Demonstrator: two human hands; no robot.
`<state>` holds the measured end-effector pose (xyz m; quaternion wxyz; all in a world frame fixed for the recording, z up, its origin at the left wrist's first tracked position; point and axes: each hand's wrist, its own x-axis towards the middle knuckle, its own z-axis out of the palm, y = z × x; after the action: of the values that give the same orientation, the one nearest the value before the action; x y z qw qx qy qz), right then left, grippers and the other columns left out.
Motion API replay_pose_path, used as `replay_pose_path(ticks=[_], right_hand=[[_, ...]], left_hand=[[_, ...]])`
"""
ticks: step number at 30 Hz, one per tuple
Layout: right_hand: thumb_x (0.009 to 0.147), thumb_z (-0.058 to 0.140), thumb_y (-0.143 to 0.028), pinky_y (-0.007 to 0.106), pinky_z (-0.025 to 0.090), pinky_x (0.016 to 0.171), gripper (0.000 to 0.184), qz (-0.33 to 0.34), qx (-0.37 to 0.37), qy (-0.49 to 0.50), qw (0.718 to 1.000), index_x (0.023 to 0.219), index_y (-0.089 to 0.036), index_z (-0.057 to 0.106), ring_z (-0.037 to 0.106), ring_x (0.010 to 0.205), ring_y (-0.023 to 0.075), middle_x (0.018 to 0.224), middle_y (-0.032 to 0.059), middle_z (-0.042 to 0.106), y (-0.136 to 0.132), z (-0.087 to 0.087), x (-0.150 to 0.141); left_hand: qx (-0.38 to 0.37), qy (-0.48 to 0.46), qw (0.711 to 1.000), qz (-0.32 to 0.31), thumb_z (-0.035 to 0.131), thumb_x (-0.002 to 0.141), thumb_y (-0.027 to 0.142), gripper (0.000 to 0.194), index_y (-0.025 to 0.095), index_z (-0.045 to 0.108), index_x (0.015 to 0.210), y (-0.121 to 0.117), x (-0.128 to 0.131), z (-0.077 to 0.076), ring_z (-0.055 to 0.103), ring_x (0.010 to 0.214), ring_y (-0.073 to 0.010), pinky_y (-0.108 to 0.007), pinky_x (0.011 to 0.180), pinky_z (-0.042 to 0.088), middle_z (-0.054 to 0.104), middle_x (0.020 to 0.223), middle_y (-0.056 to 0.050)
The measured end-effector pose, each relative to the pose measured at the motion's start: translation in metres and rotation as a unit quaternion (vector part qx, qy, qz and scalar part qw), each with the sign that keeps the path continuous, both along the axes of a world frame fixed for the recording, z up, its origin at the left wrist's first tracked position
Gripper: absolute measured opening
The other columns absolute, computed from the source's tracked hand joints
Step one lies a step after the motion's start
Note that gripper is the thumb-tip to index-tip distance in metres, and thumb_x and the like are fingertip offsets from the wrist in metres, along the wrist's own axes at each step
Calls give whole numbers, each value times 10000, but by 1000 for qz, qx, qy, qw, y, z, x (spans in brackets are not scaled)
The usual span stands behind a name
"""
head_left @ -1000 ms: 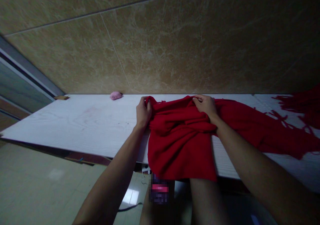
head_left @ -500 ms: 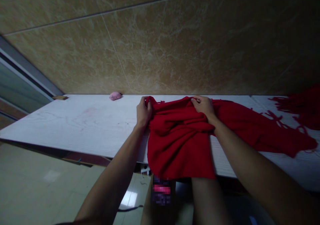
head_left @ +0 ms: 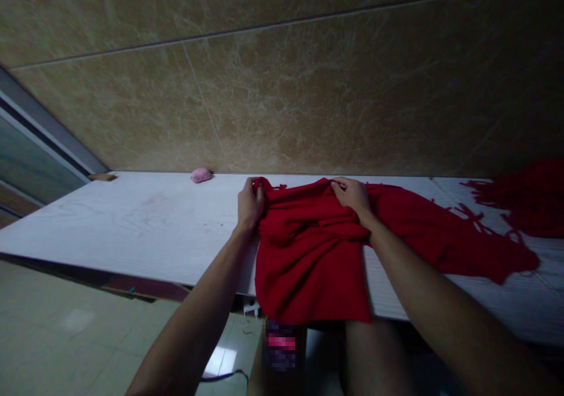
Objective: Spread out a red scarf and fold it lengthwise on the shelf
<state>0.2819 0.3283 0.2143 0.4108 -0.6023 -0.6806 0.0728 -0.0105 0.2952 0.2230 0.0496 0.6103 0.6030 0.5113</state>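
Observation:
A red fringed scarf (head_left: 312, 267) lies bunched in folds on the white table, one part hanging over the front edge above my legs. My left hand (head_left: 250, 203) grips its far left corner, fingers closed around the fabric. At the far edge to the right, my right hand (head_left: 351, 196) pinches the cloth between thumb and fingers. Between the two hands the far edge is held roughly straight. More red cloth with tassels stretches right across the table beyond my right wrist; whether it is the same piece I cannot tell.
The white wood-grain table (head_left: 154, 225) runs along a brown marbled tile wall (head_left: 264, 102). A pink lump-shaped object (head_left: 201, 175) sits near the wall at left, a small brown block (head_left: 102, 177) at the far left corner. Another red fringed pile (head_left: 529, 196) lies at the right.
The camera view has shifted slightly, so everything sits a little lower and farther left. Both hands keep their hold on the scarf, which has hardly changed shape.

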Motion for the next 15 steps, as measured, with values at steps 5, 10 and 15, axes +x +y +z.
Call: replay_pose_path(ticks=[5, 10, 15], right_hand=[[943, 600, -280, 316, 582, 898, 255, 0, 2, 4, 1000, 1062, -239, 821, 750, 1006, 240, 1062, 68, 809, 2, -2, 1], [942, 602, -288, 322, 582, 913, 256, -14, -6, 2, 1000, 1069, -250, 820, 748, 1018, 239, 1068, 63, 809, 2, 0, 0], [941, 600, -283, 325, 580, 901, 256, -16, -11, -2, 1000, 1071, -249, 818, 749, 1021, 243, 1066, 69, 808, 0, 2, -1]], left_hand=[[4, 5, 1000, 0, 487, 962, 245, 219, 192, 662, 1084, 3, -1, -2, 723, 886, -244, -326, 812, 529, 781, 984, -110], [2, 9, 1000, -2, 489, 969, 239, 214, 194, 662, 1086, 3, -1, 0, 729, 893, -250, -338, 827, 537, 784, 994, -118], [-13, 14, 1000, -1, 503, 954, 223, 225, 186, 671, 1098, 1, 1, 1, 722, 846, -241, -329, 799, 534, 780, 952, -112]])
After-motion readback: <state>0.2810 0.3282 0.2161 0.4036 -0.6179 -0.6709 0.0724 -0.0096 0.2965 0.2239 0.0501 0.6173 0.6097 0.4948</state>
